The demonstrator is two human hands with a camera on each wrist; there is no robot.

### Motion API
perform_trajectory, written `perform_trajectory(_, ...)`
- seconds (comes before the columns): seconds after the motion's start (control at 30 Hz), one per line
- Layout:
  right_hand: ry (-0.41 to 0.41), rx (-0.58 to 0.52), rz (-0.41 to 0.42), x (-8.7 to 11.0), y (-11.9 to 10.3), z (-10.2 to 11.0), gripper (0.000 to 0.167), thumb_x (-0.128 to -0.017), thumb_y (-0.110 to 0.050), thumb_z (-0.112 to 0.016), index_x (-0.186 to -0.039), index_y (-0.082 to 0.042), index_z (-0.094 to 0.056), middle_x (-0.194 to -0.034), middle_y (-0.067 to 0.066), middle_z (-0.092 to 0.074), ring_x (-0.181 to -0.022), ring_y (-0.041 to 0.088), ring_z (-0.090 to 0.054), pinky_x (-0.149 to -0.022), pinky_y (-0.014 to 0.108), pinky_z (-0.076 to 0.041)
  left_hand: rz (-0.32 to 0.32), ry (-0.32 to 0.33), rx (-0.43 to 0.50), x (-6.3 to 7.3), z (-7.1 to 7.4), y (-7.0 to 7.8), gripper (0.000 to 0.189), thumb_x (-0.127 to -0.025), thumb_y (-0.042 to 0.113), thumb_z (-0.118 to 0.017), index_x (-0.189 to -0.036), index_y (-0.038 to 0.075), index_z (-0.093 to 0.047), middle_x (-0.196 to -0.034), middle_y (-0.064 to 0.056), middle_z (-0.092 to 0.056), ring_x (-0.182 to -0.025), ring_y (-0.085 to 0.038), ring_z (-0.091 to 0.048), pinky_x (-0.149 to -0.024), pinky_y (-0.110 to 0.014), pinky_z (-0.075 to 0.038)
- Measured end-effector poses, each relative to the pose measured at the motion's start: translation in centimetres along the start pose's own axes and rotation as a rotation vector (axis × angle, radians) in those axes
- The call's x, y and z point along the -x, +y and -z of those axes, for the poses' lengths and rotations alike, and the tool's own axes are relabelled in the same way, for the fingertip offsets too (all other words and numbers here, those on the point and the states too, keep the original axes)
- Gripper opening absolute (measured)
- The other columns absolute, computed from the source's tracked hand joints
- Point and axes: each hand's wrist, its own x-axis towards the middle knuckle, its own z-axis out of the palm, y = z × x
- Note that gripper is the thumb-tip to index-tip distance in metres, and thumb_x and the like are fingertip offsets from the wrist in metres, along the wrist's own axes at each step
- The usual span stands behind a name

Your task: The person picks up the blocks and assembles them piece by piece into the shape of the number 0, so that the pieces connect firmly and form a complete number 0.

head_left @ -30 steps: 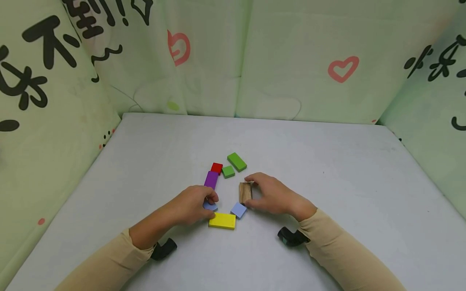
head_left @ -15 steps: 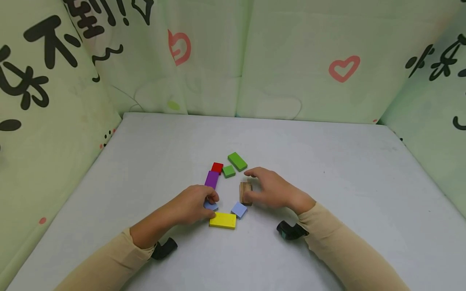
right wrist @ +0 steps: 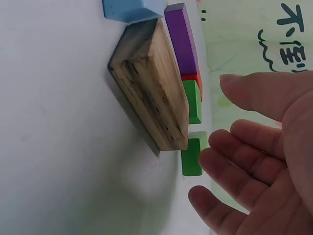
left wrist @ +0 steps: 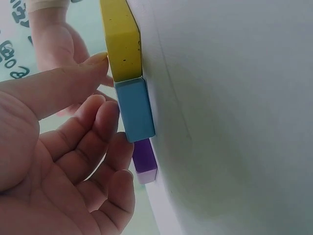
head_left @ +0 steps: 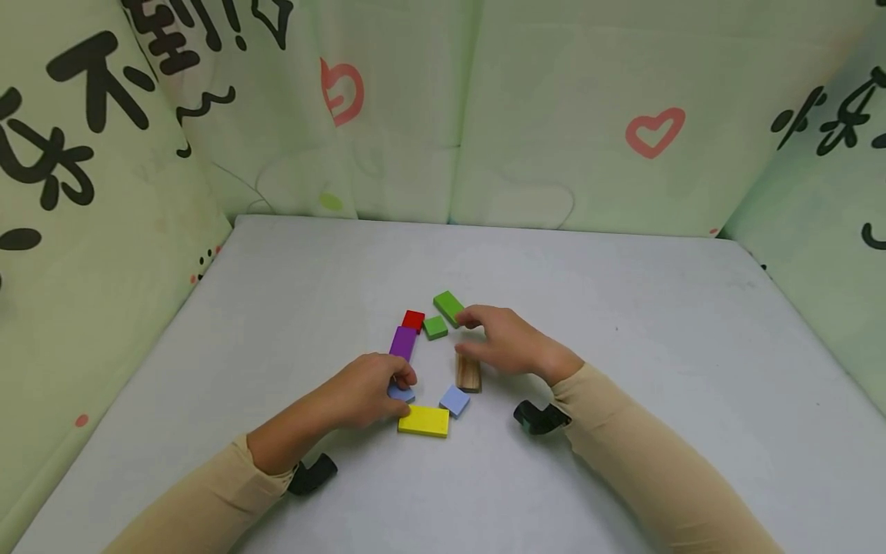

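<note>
We wear beige sleeves [head_left: 197, 492], a curved black device [head_left: 313, 475] at each cuff [head_left: 258, 462]; left hand [head_left: 367, 391] and right hand [head_left: 508, 344] are bare.

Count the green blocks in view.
2: the longer green block, at the right hand; the smaller green block, beside the red block. The longer one is partly covered; others could be hidden.

Pale green cloth [head_left: 554, 61] — black characters [head_left: 97, 98], a red heart [head_left: 651, 153] — borders the white table [head_left: 311, 308] on 3 sides.
</note>
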Motion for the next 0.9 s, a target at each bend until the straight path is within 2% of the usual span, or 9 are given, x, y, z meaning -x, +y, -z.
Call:
perform_trajectory(0.37, -0.026, 0.006, -0.027, -1.6, 0.2, 0.1, 0.043, -0.097, -0.021, -0.067, -0.132, 0.001, -0.056, -0.126, 0.013, -0.063, -0.118, 0.027, -0.057, -0.104, 0.043, -0.044, -0.001, -0.001, 0.002, 0.1, 0.1, 0.0, 0.031, -0.08, 0.01, -0.085, -0.106, 0.01, -0.068, -0.092, 0.004, -0.062, -0.09, -0.015, -0.057, -0.087, -0.032, -0.054)
perform_trajectory(0.9, -0.064, 0.05, -0.047, -3.7, -0.8, -0.2, 0.052, -0.095, -0.022, -0.068, -0.138, 0.002, -0.052, -0.133, 0.014, -0.059, -0.123, 0.027, -0.055, -0.106, 0.04, -0.043, -0.008, -0.001, 0.002, 0.1, 0.1, -0.1, 0.031, -0.079, 0.011, -0.086, -0.105, 0.01, -0.068, -0.092, 0.004, -0.062, -0.09, -0.015, -0.057, -0.087, -0.032, -0.054)
